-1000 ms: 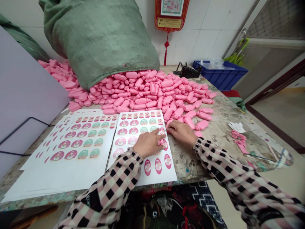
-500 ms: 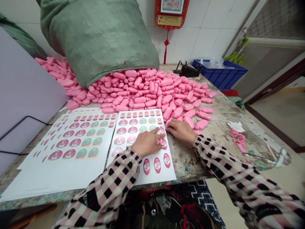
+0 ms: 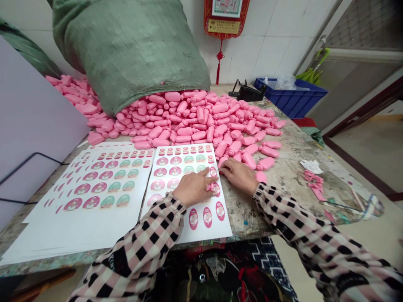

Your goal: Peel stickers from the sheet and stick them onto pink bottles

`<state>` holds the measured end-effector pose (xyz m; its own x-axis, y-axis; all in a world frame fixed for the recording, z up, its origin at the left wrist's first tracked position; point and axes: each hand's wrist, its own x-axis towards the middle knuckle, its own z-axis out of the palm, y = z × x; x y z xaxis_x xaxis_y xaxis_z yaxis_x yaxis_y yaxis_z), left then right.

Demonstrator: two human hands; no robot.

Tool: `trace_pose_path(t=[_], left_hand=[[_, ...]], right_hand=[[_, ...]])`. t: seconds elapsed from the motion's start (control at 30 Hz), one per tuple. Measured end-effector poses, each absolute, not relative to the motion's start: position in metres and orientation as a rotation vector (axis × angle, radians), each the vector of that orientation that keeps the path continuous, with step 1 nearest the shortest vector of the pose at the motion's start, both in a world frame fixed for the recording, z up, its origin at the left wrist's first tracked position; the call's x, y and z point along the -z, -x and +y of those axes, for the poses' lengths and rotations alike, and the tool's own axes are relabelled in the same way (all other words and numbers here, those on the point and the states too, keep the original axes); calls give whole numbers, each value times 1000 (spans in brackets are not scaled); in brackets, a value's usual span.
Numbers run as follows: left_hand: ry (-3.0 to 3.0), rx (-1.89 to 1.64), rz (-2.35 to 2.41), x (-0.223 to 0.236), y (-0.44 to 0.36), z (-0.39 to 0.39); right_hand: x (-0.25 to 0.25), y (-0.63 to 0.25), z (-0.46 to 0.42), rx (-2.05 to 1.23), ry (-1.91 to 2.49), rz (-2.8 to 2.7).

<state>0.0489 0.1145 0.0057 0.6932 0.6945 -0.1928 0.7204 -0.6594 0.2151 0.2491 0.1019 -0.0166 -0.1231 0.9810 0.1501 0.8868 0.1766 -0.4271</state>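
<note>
My left hand (image 3: 194,188) rests on a white sticker sheet (image 3: 185,152), its index finger stretched toward an oval pink sticker (image 3: 213,172) by the right edge. Its other fingers are curled around a small pink piece (image 3: 210,187), mostly hidden, which looks like one of the pink bottles. My right hand (image 3: 239,176) lies on the table just right of the sheet. Its thumb and fingertips are pinched together at the edge beside that oval sticker; a tiny thin dark thing shows at the tips, too small to name. Round pink and green stickers fill the sheet's left half.
Pink bottles (image 3: 192,130) spill in a large heap from a green sack (image 3: 132,54). Overlapping sticker sheets (image 3: 94,226) lie at left. A blue crate (image 3: 294,102) and a black tape dispenser (image 3: 248,92) stand behind. Pink scraps (image 3: 315,184) and white paper (image 3: 311,166) lie at right.
Both hands stay almost in place at the sheet's right edge. My right wrist and forearm have shifted slightly to the left and down.
</note>
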Motion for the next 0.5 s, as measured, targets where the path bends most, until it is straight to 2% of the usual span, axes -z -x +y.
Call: trace_pose_path(t=[0.5], left_hand=[[-2634, 132, 1130, -5, -49, 114]], right_hand=[[17, -244, 92, -161, 1877, -2107]])
